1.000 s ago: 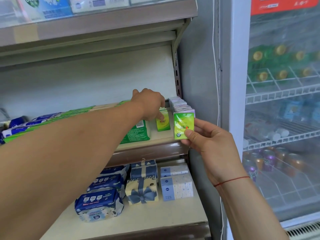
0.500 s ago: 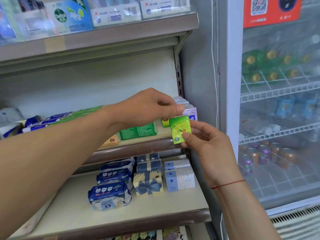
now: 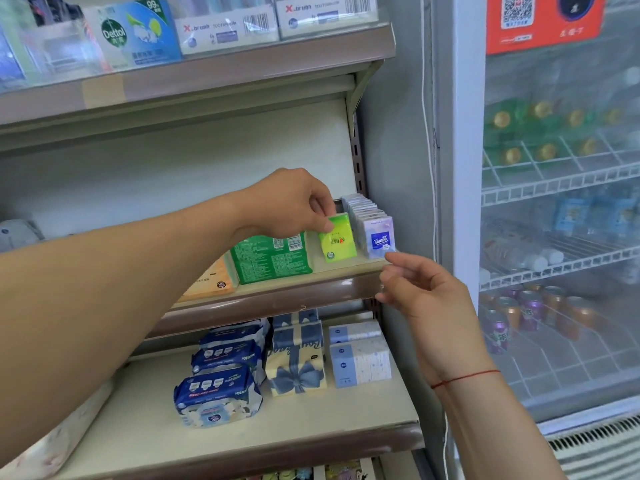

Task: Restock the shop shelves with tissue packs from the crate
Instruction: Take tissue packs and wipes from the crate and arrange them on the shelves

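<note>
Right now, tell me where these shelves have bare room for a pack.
Middle shelf: only a narrow strip between the big green pack and the small green pack that the left hand pinches; the Tempo row crowds the right end. Lower shelf: a bare front strip before the bow pack and pale blue boxes.

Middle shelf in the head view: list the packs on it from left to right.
orange pack → large green pack → small lime-green pack, pinched by the left hand → row of Tempo packs at the right end.
</note>
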`<state>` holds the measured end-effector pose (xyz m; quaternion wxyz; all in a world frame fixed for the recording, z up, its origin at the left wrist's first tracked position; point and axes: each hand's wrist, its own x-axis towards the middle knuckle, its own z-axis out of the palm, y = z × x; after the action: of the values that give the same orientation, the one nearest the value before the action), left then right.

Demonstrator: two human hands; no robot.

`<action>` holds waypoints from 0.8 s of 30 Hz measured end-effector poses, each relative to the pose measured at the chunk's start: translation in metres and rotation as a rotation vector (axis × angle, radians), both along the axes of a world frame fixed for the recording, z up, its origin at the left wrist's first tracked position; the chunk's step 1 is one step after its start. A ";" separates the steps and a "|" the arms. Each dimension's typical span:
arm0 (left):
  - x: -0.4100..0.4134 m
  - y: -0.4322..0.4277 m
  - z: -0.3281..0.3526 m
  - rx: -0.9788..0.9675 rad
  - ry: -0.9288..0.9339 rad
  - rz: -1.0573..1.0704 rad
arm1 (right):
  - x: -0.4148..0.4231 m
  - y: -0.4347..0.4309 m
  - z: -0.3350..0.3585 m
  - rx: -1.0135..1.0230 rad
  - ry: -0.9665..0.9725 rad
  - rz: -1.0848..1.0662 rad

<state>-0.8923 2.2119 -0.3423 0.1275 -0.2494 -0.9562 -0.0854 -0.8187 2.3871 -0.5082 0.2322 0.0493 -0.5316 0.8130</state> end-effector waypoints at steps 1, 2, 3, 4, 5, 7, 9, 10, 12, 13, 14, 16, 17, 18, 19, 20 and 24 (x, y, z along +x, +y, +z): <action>-0.009 0.001 -0.001 -0.021 0.031 0.024 | -0.001 0.005 0.000 0.001 -0.007 -0.012; -0.018 0.003 -0.004 -0.044 0.058 0.046 | -0.003 0.009 0.000 0.006 -0.013 -0.019; -0.026 0.004 -0.008 -0.068 0.078 0.065 | -0.004 0.013 0.000 0.010 -0.017 -0.021; -0.034 0.006 -0.012 -0.097 0.091 0.081 | -0.005 0.015 0.000 0.010 -0.020 -0.019; -0.042 0.007 -0.017 -0.129 0.101 0.095 | -0.006 0.017 0.001 0.010 -0.021 -0.016; -0.056 0.010 -0.028 -0.193 0.126 0.119 | -0.007 0.020 0.003 0.006 -0.016 -0.007; -0.066 0.013 -0.037 -0.239 0.151 0.136 | -0.008 0.022 0.005 0.011 -0.010 -0.002; -0.070 0.014 -0.041 -0.253 0.161 0.143 | -0.009 0.024 0.005 0.018 -0.009 -0.003; -0.078 0.015 -0.046 -0.253 0.175 0.155 | -0.011 0.026 0.005 0.030 -0.011 -0.005; -0.081 0.015 -0.047 -0.245 0.176 0.159 | -0.011 0.027 0.004 0.033 -0.013 -0.005; -0.084 0.015 -0.048 -0.237 0.177 0.161 | -0.012 0.027 0.004 0.035 -0.016 -0.006; -0.088 0.015 -0.050 -0.226 0.182 0.160 | -0.013 0.027 0.003 0.041 -0.019 -0.009; -0.089 0.015 -0.050 -0.221 0.186 0.158 | -0.014 0.025 0.003 0.046 -0.022 -0.010; -0.091 0.014 -0.051 -0.215 0.192 0.154 | -0.015 0.024 0.003 0.049 -0.024 -0.009; -0.092 0.014 -0.051 -0.210 0.198 0.150 | -0.016 0.023 0.003 0.051 -0.024 -0.005; -0.092 0.014 -0.052 -0.207 0.202 0.146 | -0.016 0.021 0.003 0.049 -0.024 0.000; -0.093 0.013 -0.055 -0.215 0.218 0.141 | -0.018 0.018 0.002 0.033 -0.035 0.009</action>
<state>-0.9853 2.2253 -0.3974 0.2088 -0.2015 -0.9554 0.0542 -0.8367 2.4054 -0.5063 0.2183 0.0414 -0.5488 0.8059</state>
